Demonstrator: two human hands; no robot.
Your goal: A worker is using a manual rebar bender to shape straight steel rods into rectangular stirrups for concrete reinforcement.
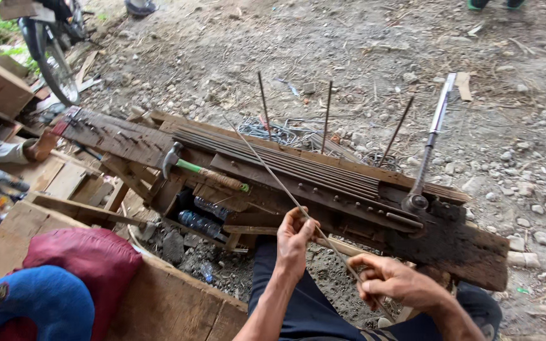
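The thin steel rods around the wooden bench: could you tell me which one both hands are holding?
The long slanted rod gripped by the left hand and right hand. The bundled rods lie flat on the bench, untouched.

head cam | looks down, forward | close over wooden bench (pixel 450 246) | single view

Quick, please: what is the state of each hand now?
Left hand: closed on the thin metal rod.
Right hand: closed on the same rod, nearer its lower end.
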